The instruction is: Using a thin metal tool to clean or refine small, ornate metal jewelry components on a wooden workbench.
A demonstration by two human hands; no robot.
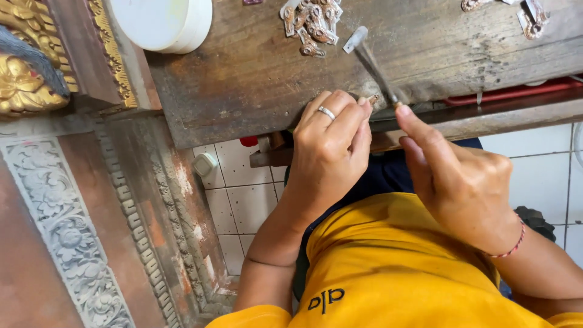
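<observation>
Left hand [331, 149] is pinching a tiny metal piece [371, 99] on the worn wooden table [255, 67]; right hand [452, 176] is gripping a slim metal file [371, 64]. One slip probably scrapes those fingertips.

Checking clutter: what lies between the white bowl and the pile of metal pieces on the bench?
Head view: only bare bench between bowl and metal pieces.

A white round container [163, 23] and carved gilded frames [73, 243] flank the worn wooden bench [243, 79].
</observation>
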